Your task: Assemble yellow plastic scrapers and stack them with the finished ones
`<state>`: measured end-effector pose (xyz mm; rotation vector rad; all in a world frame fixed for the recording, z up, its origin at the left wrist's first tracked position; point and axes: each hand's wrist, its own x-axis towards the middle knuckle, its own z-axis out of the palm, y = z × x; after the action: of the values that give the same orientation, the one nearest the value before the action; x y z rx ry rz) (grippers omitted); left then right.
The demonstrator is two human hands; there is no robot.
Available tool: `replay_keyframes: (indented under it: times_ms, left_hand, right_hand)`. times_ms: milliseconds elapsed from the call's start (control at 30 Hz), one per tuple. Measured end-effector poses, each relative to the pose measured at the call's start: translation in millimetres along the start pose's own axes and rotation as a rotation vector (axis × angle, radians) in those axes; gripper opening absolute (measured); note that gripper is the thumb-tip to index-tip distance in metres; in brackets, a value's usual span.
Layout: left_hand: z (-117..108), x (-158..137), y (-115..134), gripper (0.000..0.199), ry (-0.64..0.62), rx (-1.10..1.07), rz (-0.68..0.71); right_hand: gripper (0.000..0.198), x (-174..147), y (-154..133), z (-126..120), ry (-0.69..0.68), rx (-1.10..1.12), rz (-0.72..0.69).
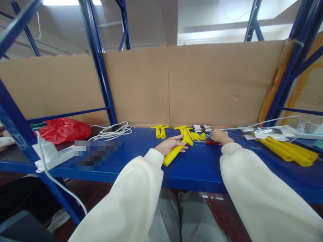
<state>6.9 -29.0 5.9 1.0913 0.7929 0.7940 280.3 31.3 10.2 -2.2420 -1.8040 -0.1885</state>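
My left hand [173, 145] is wrapped round a yellow T-shaped tool [174, 155]; its tubular handle points toward me and its wide head points away. At the back of the shelf, my right hand [219, 136] has its fingers curled, and what they hold, if anything, is hidden. A screwdriver with a red handle [212, 143] lies just below that hand. Small yellow pieces [198, 136] are grouped between my hands. Behind them sit stacked white-and-dark small packs [202, 128]. Two more yellow T-shaped tools [160, 131] lie to the left, and another head [181, 128] shows behind my left hand.
Yellow tubes [286, 151] lie at the right beside a white power strip [313, 132]. Coiled white cable [116, 131], a red plastic bag [65, 130] and another power strip [57, 156] are at left. Cardboard [202, 84] backs the blue shelf [141, 158]; blue posts [101, 67] stand at its sides.
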Motion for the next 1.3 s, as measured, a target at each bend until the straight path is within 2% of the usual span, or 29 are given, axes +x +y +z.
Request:
replay_keyframes:
  times_ms: [67, 133, 300, 400, 567, 900, 1300]
  left_hand:
    - [-2, 2, 0, 0.085, 0.012, -0.001, 0.014]
    - [-4, 5, -1, 0.083, 0.034, 0.001, 0.022]
    - [-8, 10, -3, 0.080, 0.039, 0.003, 0.055]
    - [-10, 12, -4, 0.078, 0.000, 0.001, 0.076]
    - [-8, 11, -3, 0.071, -0.037, 0.000, 0.121]
    - [-7, 10, -3, 0.064, -0.056, 0.020, 0.148]
    - [-1, 5, -1, 0.074, -0.042, 0.047, 0.134]
  right_hand:
    - [0.015, -2, -2, -4, 0.042, 0.077, -0.014]
    - [0.012, -7, -9, -8, 0.072, 0.246, -0.086]
    - [0.018, -27, -46, -7, 0.135, 0.881, -0.485]
    - [0.021, -37, -65, 0, 0.115, 1.037, -0.603]
    - [0.022, -45, -74, 4, 0.107, 1.088, -0.681]
    - [0.019, -50, -75, 4, 0.192, 1.065, -0.652]
    - [0.022, -51, -74, 3, 0.158, 1.080, -0.667]
